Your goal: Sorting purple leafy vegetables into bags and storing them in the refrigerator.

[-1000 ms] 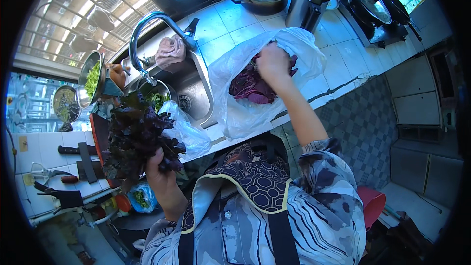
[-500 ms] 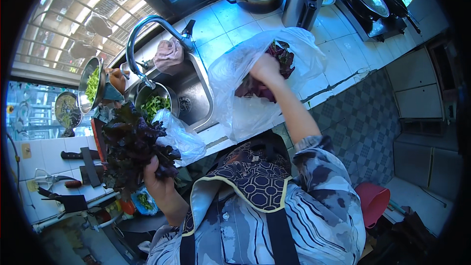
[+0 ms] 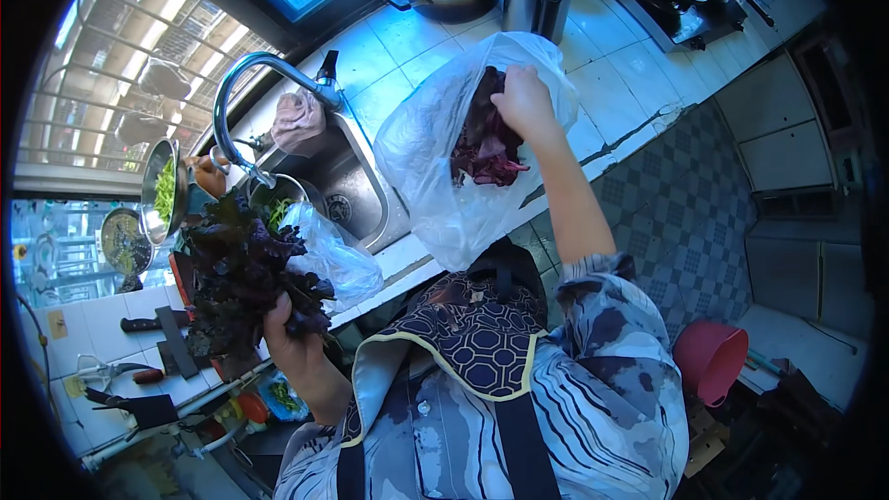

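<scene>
A big bunch of dark purple leafy lettuce (image 3: 231, 268) is gripped by its stem end in my left hand (image 3: 294, 338), raised left of the sink. On the counter's front edge lies a translucent white plastic bag (image 3: 412, 153) with its mouth spread wide. Inside it are more purple leaves (image 3: 486, 153). My right hand (image 3: 528, 104) is at the bag's far right side, fingers pinched on a purple leaf among the others; the fingertips are partly hidden.
The sink (image 3: 361, 208) has a curved tap (image 3: 222, 111), a pot of greens (image 3: 282, 190) and a crumpled clear bag (image 3: 333, 259) beside it. Behind stand a two-handled pot (image 3: 454, 5), a metal kettle (image 3: 537, 5) and a stove (image 3: 685, 23). A pink bucket (image 3: 708, 361) stands at right.
My right hand has moved from the middle of the bag to its far right side, showing more of the purple leaves. My left hand still holds the lettuce. The whole view has shifted slightly.
</scene>
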Motion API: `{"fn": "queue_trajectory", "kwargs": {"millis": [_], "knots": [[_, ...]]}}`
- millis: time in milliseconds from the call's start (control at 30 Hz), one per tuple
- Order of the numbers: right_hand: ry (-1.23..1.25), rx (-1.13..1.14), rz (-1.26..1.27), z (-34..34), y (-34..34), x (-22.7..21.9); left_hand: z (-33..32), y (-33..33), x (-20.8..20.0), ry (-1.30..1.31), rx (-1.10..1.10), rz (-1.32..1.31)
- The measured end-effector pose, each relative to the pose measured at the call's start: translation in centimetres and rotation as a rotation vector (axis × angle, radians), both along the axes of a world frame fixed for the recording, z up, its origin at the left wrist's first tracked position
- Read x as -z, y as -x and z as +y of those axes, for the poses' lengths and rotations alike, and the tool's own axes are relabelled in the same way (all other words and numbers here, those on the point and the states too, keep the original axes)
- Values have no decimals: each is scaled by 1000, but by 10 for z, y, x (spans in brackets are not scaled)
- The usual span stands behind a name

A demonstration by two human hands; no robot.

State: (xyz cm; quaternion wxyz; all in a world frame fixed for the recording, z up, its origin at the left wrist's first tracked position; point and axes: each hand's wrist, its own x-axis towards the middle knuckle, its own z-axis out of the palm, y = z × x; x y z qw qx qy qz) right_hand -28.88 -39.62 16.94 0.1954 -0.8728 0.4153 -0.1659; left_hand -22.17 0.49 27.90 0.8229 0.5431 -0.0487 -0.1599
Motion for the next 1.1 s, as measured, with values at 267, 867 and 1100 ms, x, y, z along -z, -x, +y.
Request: {"fn": "queue_trajectory", "kwargs": {"millis": [267,867,1100], "knots": [[-312,-398,258,114,-53,96,-10,1,-8,-7,-8,102],[-756,84,-877,92,67,-41,-21,6,13,-382,118,-374],[-94,-224,-1222,163,52,-105,-105,-6,13,-30,555,40]]}}
